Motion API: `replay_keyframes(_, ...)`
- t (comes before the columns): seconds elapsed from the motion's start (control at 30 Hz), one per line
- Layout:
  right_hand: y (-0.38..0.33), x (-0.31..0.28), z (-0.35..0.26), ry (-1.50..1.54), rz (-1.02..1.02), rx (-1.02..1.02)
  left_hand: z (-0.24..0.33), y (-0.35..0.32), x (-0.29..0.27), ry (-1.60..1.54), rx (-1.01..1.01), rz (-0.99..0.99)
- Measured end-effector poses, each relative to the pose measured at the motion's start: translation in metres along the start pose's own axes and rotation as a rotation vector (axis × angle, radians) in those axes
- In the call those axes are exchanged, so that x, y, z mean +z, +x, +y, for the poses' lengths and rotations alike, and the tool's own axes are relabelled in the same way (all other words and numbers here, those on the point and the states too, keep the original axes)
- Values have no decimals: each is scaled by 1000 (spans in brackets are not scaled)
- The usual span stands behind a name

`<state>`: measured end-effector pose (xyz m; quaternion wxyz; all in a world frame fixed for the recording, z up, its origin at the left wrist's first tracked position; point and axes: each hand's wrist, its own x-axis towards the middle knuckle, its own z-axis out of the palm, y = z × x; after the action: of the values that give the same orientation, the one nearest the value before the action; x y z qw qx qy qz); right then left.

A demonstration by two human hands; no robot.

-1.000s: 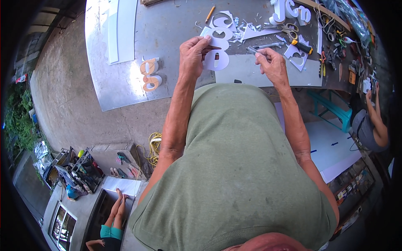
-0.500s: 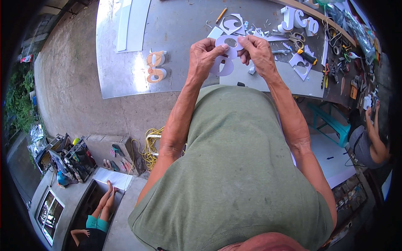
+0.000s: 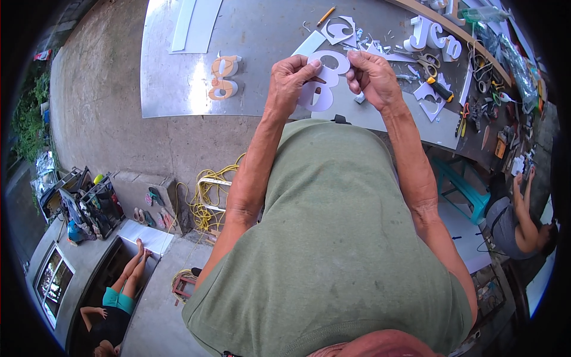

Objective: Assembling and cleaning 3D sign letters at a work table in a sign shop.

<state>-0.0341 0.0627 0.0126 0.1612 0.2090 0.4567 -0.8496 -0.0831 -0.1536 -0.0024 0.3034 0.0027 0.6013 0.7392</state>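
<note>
My left hand (image 3: 289, 81) pinches a flat white letter-shaped cutout (image 3: 320, 102) with two round loops, its thumb lying over the left side. At the cutout's upper right edge, the thumb and fingers of my right hand (image 3: 376, 78) are pinched together on its rim. The cutout is held just above the near edge of the metal worktable (image 3: 262, 35). To the left stands a thick letter (image 3: 224, 78) of similar shape, with a tan face and white sides. Past my hands lies a white offcut sheet (image 3: 340, 30) with curved openings.
Scissors (image 3: 428, 63), a yellow-black cutter (image 3: 440, 88), a pencil (image 3: 326, 16) and white scraps lie around. Thick white letters (image 3: 437, 38) stand at the far right. A teal stool (image 3: 461, 189) and a seated person (image 3: 517, 223) are at right; another person (image 3: 119, 303) sits lower left.
My right fingers have shifted slightly right, from over the upper loop to the cutout's edge, so more of its face shows. The whole view has turned a little.
</note>
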Motion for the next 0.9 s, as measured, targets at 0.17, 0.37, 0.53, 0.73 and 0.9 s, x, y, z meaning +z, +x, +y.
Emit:
replay_keyframes(0.17,-6,10,10,-187,38,-106,-2,-10,-4,33,37,60)
replay_keyframes(0.37,-12,25,14,-394,-12,-276,-8,-24,-11,31,44,120)
replay_keyframes(0.53,-23,48,18,-606,118,-452,-12,-32,-13,-38,132,143)
replay_keyframes(0.73,-25,58,17,-762,149,-794,-12,-37,-17,-139,192,141)
replay_keyframes(0.9,-29,68,11,-589,166,-580,-5,-41,-17,-143,192,172)
